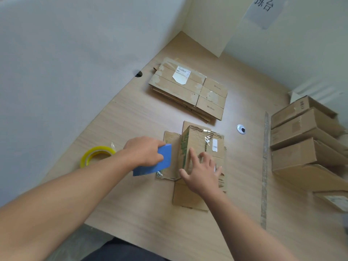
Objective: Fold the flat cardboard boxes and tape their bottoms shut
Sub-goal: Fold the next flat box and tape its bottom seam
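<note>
The box (pixel 199 147) stands mid-surface (pixel 131 119), taped bottom up, flaps splayed; the right hand (pixel 201 172) rests on it, fingers spread; the left hand (pixel 145 151) grips a blue scraper (pixel 160 162) just beside it; a hard scrape could shove the light box or lift its seam.

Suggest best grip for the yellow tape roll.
The tape roll lies flat on the table, core open upward. Probably best: come from above and pinch the ring wall, fingers inside the core, thumb outside, clear of the loose end on its far side.

Sticker (pixel 214 145) "100" (on box (pixel 195 140)), wall sign (pixel 263 8) "拣台"
</note>
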Available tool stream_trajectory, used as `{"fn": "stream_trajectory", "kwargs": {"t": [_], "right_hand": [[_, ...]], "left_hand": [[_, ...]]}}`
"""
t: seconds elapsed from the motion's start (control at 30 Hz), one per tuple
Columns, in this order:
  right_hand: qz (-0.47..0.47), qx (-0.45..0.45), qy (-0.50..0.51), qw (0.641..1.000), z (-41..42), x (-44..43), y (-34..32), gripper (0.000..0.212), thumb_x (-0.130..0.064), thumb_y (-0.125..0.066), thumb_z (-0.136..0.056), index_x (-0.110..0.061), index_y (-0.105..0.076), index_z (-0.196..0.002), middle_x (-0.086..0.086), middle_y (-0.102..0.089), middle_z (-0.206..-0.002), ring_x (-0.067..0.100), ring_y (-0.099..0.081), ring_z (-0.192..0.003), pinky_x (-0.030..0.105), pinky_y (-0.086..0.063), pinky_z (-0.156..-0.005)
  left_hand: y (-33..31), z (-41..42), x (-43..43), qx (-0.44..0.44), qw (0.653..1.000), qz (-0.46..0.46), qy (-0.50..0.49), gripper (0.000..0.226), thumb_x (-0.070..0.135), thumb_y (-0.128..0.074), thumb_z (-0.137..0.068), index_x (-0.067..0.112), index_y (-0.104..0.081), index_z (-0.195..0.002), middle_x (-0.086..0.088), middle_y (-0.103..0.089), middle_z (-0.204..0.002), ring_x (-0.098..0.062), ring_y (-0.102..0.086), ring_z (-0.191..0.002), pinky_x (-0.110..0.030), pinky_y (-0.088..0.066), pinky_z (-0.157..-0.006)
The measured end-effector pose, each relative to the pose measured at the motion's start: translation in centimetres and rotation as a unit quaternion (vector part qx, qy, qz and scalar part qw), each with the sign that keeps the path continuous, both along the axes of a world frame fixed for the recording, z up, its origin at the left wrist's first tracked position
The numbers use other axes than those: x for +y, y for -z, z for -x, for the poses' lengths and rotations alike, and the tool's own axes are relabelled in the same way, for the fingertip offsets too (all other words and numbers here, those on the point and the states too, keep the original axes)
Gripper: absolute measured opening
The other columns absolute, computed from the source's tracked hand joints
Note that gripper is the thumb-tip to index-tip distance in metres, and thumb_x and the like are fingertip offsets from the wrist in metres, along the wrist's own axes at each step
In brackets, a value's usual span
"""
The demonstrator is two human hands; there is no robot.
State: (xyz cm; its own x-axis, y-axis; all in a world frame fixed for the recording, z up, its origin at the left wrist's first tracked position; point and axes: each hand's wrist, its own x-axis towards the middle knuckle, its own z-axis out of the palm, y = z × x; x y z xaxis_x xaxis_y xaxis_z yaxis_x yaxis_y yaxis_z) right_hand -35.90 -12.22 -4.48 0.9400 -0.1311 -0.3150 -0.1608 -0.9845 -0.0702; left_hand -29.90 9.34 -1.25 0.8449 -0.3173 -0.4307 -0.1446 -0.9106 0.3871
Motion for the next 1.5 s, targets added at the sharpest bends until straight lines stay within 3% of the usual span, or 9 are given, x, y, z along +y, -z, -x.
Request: {"fn": "stream_trajectory", "kwargs": {"t": [0.13, 0.3, 0.5, 0.7, 0.97, 1.13, 1.23, 1.37, 1.5], "right_hand": [[0.052, -0.015, -0.046, 0.997, 1.3, -0.8, -0.2, 0.075, -0.046, -0.046, -0.087, -0.039, -0.008, -0.151, 0.005, -0.019, -0.154, 0.030, 0.002, -0.151, 0.072, -0.002, -0.112], [0.003, -0.004, -0.002, 1.000, 3.4, -3.0, 0.0, 0.069, -0.049, -0.044, -0.092, -0.056, -0.003, -0.148, 0.007, 0.004, -0.165, 0.033, 0.009, -0.151, 0.059, -0.004, -0.118], [-0.008, 0.032, -0.085, 0.996, 5.1, -5.6, 0.0, 0.067, -0.040, -0.042, -0.100, -0.052, 0.000, -0.151, 0.007, 0.013, -0.165, 0.037, 0.016, -0.150, 0.059, -0.002, -0.119], [-0.024, 0.047, -0.148, 0.988, 6.9, -9.4, 0.4, 0.077, -0.028, -0.046, -0.099, -0.057, 0.005, -0.150, -0.004, 0.014, -0.166, 0.022, 0.017, -0.152, 0.052, 0.004, -0.121], [-0.078, 0.087, -0.183, 0.976, 8.1, -13.8, -0.6, 0.080, -0.007, -0.044, -0.092, -0.060, -0.018, -0.146, -0.019, 0.004, -0.164, 0.010, 0.015, -0.151, 0.046, 0.010, -0.120], [-0.048, 0.027, -0.134, 0.990, 7.5, -11.6, -1.6, 0.072, -0.043, -0.057, -0.091, -0.048, -0.017, -0.149, -0.010, -0.025, -0.150, 0.014, -0.012, -0.145, 0.054, -0.004, -0.121], [-0.041, -0.030, -0.125, 0.991, 6.5, -9.0, -0.8, 0.079, -0.061, -0.054, -0.090, -0.040, -0.011, -0.154, -0.006, -0.022, -0.153, 0.020, -0.011, -0.145, 0.054, -0.004, -0.120], [-0.049, -0.041, -0.144, 0.988, 6.3, -7.0, 1.1, 0.070, -0.059, -0.044, -0.096, -0.033, -0.014, -0.154, -0.008, -0.003, -0.163, 0.019, 0.003, -0.150, 0.052, 0.000, -0.119], [-0.048, -0.039, -0.180, 0.982, 6.3, -7.8, 1.9, 0.063, -0.043, -0.044, -0.102, -0.032, -0.013, -0.156, -0.007, -0.005, -0.165, 0.020, 0.002, -0.151, 0.055, -0.003, -0.118]], "left_hand": [[-0.3, -0.4, 1.8, -0.015, 0.999, 0.018, -0.043, 0.055, 0.042, -0.042, -0.069, 0.050, -0.049, -0.124, 0.011, -0.061, -0.098, -0.020, -0.057, -0.088, -0.031, -0.046, -0.066], [-0.7, -0.3, 1.9, -0.038, 0.997, 0.030, -0.062, 0.070, 0.046, -0.041, -0.067, 0.057, -0.042, -0.136, 0.011, -0.063, -0.114, -0.018, -0.055, -0.094, -0.031, -0.047, -0.070], [-0.9, 0.9, -0.4, -0.053, 0.996, 0.039, -0.064, 0.070, 0.048, -0.042, -0.066, 0.060, -0.039, -0.135, 0.012, -0.064, -0.115, -0.018, -0.056, -0.095, -0.033, -0.052, -0.076], [-1.9, 1.8, -2.6, -0.065, 0.994, 0.059, -0.061, 0.070, 0.049, -0.042, -0.069, 0.063, -0.035, -0.138, 0.016, -0.063, -0.111, -0.015, -0.057, -0.091, -0.030, -0.049, -0.071], [-2.0, 2.1, -3.8, -0.103, 0.992, 0.025, -0.064, 0.062, 0.041, -0.053, -0.086, 0.062, -0.033, -0.140, 0.013, -0.065, -0.104, -0.016, -0.058, -0.087, -0.032, -0.051, -0.073], [-1.4, 3.3, -5.1, -0.097, 0.993, 0.010, -0.066, 0.062, 0.042, -0.052, -0.086, 0.060, -0.033, -0.142, 0.012, -0.065, -0.105, -0.014, -0.058, -0.087, -0.031, -0.052, -0.071], [-1.4, 3.8, -5.1, -0.102, 0.991, 0.013, -0.083, 0.063, 0.042, -0.052, -0.085, 0.060, -0.033, -0.142, 0.011, -0.065, -0.099, -0.014, -0.059, -0.084, -0.031, -0.052, -0.069], [-1.6, 4.6, -4.4, -0.117, 0.987, 0.011, -0.109, 0.063, 0.042, -0.053, -0.084, 0.060, -0.034, -0.142, 0.011, -0.064, -0.097, -0.015, -0.058, -0.083, -0.030, -0.050, -0.066], [-1.8, 5.5, -3.5, -0.116, 0.985, 0.014, -0.126, 0.063, 0.041, -0.054, -0.084, 0.060, -0.035, -0.141, 0.014, -0.064, -0.098, -0.013, -0.059, -0.084, -0.030, -0.051, -0.067]]}}
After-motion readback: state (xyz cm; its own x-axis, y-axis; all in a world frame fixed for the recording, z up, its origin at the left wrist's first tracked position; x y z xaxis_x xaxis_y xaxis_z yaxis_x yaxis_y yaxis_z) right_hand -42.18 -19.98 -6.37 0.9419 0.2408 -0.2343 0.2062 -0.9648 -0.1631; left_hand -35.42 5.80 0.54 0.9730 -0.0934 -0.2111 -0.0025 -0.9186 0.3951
